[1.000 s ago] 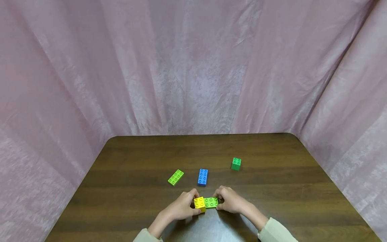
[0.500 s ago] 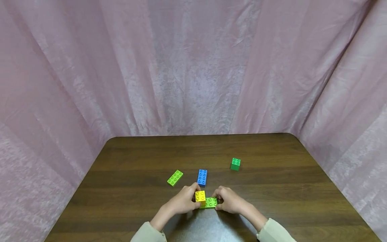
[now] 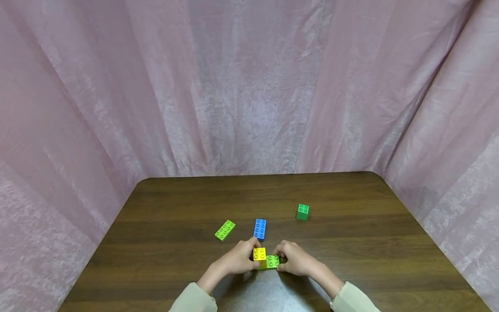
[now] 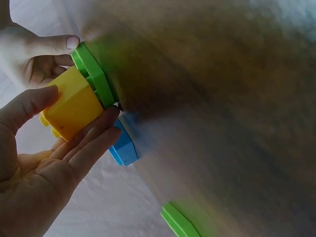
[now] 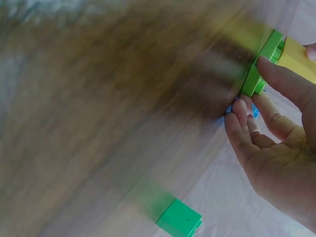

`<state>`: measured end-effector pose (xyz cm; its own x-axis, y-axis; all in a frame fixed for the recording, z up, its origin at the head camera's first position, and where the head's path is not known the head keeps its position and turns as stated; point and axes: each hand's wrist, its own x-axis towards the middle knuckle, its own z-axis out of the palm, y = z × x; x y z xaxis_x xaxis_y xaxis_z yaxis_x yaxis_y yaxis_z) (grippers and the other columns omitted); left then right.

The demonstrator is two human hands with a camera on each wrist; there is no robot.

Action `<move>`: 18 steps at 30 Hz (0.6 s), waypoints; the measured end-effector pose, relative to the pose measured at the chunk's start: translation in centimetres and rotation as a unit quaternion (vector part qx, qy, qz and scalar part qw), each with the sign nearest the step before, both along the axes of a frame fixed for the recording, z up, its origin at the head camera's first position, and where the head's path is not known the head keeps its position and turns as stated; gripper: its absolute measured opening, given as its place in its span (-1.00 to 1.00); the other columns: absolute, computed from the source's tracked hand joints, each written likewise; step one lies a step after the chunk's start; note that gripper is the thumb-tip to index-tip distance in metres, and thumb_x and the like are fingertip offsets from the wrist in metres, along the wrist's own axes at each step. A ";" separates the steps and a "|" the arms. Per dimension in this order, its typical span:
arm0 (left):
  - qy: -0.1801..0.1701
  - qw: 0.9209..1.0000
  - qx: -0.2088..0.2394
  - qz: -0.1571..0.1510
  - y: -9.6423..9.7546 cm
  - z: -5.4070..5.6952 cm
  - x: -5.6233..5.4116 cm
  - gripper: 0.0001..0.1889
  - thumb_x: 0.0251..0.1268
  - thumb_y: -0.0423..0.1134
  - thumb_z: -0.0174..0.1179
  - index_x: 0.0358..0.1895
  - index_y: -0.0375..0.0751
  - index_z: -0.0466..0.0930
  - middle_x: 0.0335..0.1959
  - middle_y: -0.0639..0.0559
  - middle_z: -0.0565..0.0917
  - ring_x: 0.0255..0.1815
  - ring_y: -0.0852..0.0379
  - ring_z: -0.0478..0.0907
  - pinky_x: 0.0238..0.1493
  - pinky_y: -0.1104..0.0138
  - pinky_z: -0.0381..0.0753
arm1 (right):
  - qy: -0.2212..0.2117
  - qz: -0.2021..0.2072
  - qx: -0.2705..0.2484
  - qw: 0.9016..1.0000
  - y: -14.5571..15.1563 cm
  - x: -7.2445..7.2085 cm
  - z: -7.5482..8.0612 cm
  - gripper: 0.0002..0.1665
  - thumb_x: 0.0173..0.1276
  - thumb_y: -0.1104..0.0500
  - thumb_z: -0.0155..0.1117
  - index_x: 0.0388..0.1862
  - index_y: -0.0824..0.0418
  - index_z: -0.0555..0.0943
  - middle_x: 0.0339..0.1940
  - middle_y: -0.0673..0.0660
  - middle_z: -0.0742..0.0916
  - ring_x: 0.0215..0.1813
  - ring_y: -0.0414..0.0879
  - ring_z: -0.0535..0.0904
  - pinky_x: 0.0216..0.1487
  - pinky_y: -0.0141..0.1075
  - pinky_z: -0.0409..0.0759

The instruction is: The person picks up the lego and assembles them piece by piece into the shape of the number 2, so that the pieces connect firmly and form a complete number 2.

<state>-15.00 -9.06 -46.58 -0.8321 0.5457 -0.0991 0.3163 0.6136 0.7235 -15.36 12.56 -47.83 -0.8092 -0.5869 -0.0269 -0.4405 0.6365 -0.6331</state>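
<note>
At lower centre of the head view, yellow brick (image 3: 259, 255) now sits over the left part of the lime plate (image 3: 273, 261); a second ago it was off toward that plate's left end and more studs showed; half a second ago it rode slightly higher in the frame; judged from this, the two pieces are being lined up stud to socket, though whether they are pressed home cannot be told. Left hand (image 3: 237, 258) comes in from lower left, its grip narrow, yellow brick held between thumb and fingers; right hand (image 3: 295, 259) comes in from lower right, thumb and fingers pinching the plate's right end, bracing it, by the look of it; both forearms angle inward from pale sleeves (image 3: 195, 298) at the bottom edge. Blue brick (image 3: 260, 228) lies just above the left fingertips in the frame, contact unclear; second lime plate (image 3: 225, 230) lies left of it, tilted; dark green brick (image 3: 302, 212) stands farther up and right, apart from the others; all three on the brown wooden surface (image 3: 163, 242).
</note>
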 end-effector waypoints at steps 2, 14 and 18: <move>-0.003 1.000 -0.002 0.001 0.0 0.0 0.0 -0.68 0.05 -0.40 0.31 -0.12 -0.29 0.43 -0.40 0.01 0.55 -0.46 0.29 0.36 -0.43 0.50 0.39 | 0.001 0.000 -0.002 1.000 0.1 0.0 0.0 -0.68 -0.02 0.34 0.51 -0.22 0.33 0.68 -0.42 0.04 0.55 -0.34 -0.21 0.36 -0.33 -0.42 0.33; 0.015 1.000 0.020 -0.002 0.0 -0.2 0.2 -0.71 0.09 -0.41 0.31 -0.14 -0.27 0.45 -0.38 -0.01 0.61 -0.44 0.30 0.39 -0.40 0.51 0.41 | -0.001 -0.002 -0.009 1.000 0.2 0.0 -0.3 -0.68 -0.02 0.34 0.51 -0.22 0.31 0.68 -0.42 0.03 0.55 -0.34 -0.22 0.36 -0.33 -0.42 0.33; 0.020 1.000 0.013 -0.009 0.1 -0.2 0.2 -0.70 0.12 -0.43 0.31 -0.11 -0.28 0.45 -0.40 0.00 0.60 -0.44 0.31 0.37 -0.39 0.51 0.41 | -0.002 -0.001 -0.009 1.000 0.1 0.0 -0.4 -0.69 -0.02 0.34 0.51 -0.23 0.31 0.68 -0.42 0.03 0.54 -0.34 -0.21 0.36 -0.33 -0.42 0.32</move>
